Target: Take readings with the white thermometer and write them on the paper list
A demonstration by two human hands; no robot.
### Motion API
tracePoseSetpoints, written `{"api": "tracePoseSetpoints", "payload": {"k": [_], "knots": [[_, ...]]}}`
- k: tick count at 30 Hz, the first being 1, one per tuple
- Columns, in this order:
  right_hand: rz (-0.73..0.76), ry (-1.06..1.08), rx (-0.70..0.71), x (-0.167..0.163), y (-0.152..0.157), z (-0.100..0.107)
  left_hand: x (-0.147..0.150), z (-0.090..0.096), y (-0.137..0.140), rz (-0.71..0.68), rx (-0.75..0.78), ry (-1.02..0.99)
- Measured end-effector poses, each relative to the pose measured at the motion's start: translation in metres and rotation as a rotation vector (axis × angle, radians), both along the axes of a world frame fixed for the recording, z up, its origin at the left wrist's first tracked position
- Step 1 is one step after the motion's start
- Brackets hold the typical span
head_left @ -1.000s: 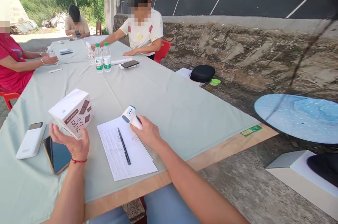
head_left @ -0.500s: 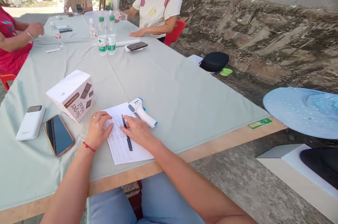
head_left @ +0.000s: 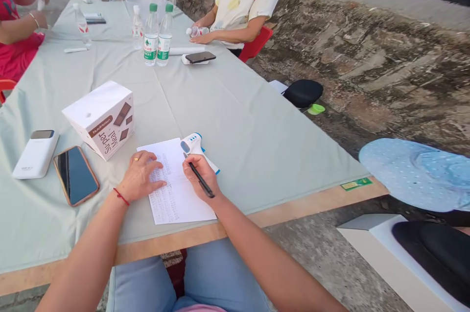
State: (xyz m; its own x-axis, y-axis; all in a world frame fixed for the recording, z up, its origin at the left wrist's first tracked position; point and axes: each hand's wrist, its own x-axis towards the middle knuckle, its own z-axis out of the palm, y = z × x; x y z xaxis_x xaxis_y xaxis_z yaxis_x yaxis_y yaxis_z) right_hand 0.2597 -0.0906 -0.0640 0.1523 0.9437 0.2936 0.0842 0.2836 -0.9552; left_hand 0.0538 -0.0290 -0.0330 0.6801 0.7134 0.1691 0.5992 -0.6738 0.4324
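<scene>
A sheet of white paper (head_left: pixel 183 199) with rows of small handwriting on its left side lies near the table's front edge. My left hand (head_left: pixel 141 176) rests over its left part, fingers apart and holding nothing. In my right hand (head_left: pixel 201 175) is a black pen (head_left: pixel 200 180), gripped in a writing hold above the paper's right side. The pen's tip points away from me, near the upper part of the sheet. Just behind my right hand a white and blue infrared thermometer (head_left: pixel 192 143) lies on its side, partly covered by the hand.
A white box (head_left: pixel 99 116), a phone (head_left: pixel 76 175) and a white power bank (head_left: pixel 35 154) stand or lie to the left. Farther back are water bottles (head_left: pixel 151 35) and another phone (head_left: pixel 200 57). Several people sit around the cloth-covered table (head_left: pixel 257 131). A blue hat (head_left: pixel 411 172) is at the right.
My right hand has picked the pen up off the paper and now holds it in a writing grip. My left hand has flattened slightly. The view has shifted a little.
</scene>
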Motion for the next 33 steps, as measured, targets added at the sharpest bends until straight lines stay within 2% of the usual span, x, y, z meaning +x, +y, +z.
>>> {"api": "tracePoseSetpoints", "payload": {"k": [4,7,12,19,33], "knots": [[0.050,0.051,-0.085,-0.0081,-0.0021,0.0026,0.0003,-0.0010,-0.0005,0.000,-0.019,0.005],[-0.018,0.042,-0.172,-0.0092,-0.0012,0.0027,0.0008,-0.0015,-0.0012,0.004,-0.033,0.006],[-0.130,-0.100,-0.206,-0.0091,-0.0021,-0.0001,0.0018,-0.0020,-0.0017,-0.002,-0.034,-0.006],[-0.093,-0.256,-0.134,-0.0097,-0.0064,0.0010,0.0050,-0.0004,-0.0023,-0.003,-0.030,-0.003],[-0.049,-0.298,-0.097,-0.0096,-0.0068,0.0010,0.0060,0.0003,-0.0029,0.011,-0.054,-0.003]]}}
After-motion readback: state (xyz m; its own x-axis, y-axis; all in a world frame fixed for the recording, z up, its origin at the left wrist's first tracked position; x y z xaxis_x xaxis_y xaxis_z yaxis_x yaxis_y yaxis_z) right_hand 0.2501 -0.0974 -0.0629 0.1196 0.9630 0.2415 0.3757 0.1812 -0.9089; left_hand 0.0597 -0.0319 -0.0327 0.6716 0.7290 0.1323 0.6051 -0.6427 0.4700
